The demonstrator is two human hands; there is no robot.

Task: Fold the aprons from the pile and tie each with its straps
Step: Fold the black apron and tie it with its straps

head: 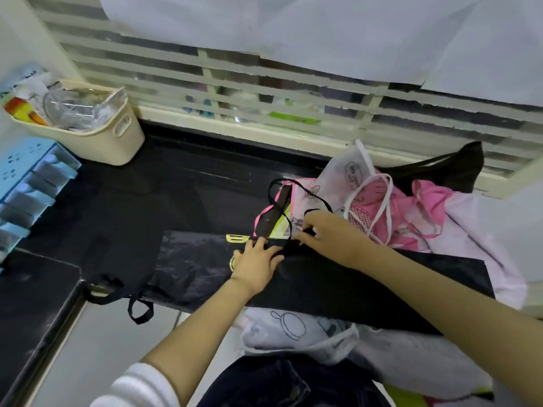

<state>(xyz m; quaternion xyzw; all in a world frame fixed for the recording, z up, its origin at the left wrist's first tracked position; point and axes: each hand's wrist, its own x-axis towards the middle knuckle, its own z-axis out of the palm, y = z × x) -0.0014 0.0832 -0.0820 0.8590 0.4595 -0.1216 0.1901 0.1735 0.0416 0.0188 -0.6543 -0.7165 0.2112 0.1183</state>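
A black apron (338, 284) lies folded into a long band across the dark counter (182, 183), its right end resting on the pile. My left hand (256, 264) presses flat on the band near a yellow print. My right hand (326, 236) pinches the thin black strap (279, 201) at the band's top edge; the strap loops up over the pile. The pile of aprons (411, 218), pink and white with cartoon prints and white straps, sits at the right. Another black apron (117, 230) lies spread at the left, its strap loops (140, 311) hanging off the counter edge.
A cream basket (111, 142) with plastic packets stands at the back left, and a blue rack (26, 189) lies along the left edge. A slatted window runs behind the counter. A white printed apron (293, 330) and dark denim (282, 386) hang below the front edge.
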